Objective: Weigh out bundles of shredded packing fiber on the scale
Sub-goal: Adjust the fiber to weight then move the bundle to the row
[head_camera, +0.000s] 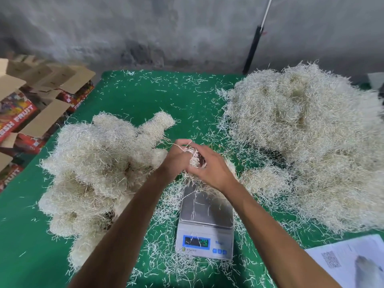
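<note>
Head view, from the left: open cartons printed "FRESH FRUIT" are stacked off the edge of my green table. Next comes a heap of rolled bundles of pale fiber, piled on the table's left half, reaching from near the front edge back toward the middle.

My left hand is raised over the middle of the table, its fingers curled into a tuft of fiber. My right hand meets it from the other side, fingers also bent round the same tuft, so both hands grip it together, above and just behind the scale. More fiber hangs under my hands and touches the back edge of the steel pan. The scale's display is lit, but the digits are too blurred to read. Loose strands litter the cloth all round the scale.

To the right lies the big loose pile, covering most of the table's right half. A printed sheet rests at the near right corner. A dark pole leans against the grey wall behind.
</note>
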`<action>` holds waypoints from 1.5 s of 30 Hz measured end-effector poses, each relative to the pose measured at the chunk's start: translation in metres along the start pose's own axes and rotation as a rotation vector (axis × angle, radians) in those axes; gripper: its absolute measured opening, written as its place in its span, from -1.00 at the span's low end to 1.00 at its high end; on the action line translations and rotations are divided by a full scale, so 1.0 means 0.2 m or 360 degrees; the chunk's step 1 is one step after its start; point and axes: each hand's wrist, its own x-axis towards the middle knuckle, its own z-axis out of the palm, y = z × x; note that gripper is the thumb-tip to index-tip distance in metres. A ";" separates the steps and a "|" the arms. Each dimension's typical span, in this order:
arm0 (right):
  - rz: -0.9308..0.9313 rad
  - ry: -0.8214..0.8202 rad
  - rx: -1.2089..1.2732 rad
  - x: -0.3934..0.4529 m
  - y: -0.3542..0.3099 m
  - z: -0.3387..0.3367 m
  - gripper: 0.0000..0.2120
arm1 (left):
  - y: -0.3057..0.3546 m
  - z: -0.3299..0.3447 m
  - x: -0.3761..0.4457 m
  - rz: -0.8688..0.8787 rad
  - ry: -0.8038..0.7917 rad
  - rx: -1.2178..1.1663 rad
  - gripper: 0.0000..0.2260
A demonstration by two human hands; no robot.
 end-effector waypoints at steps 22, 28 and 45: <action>0.0744 0.0733 0.1267 0.17 0.21 -0.44 -0.61 | -0.12 0.45 0.24 0.0082 -0.0166 0.0055 -0.69; 0.0826 0.1147 0.1504 0.30 0.41 -0.58 -0.49 | -0.22 0.36 0.43 0.0138 -0.0029 0.0492 -0.74; 0.1271 0.0968 0.0031 -0.18 1.03 -0.49 -0.13 | -0.36 0.97 0.58 -0.0145 -0.0764 0.1614 -0.17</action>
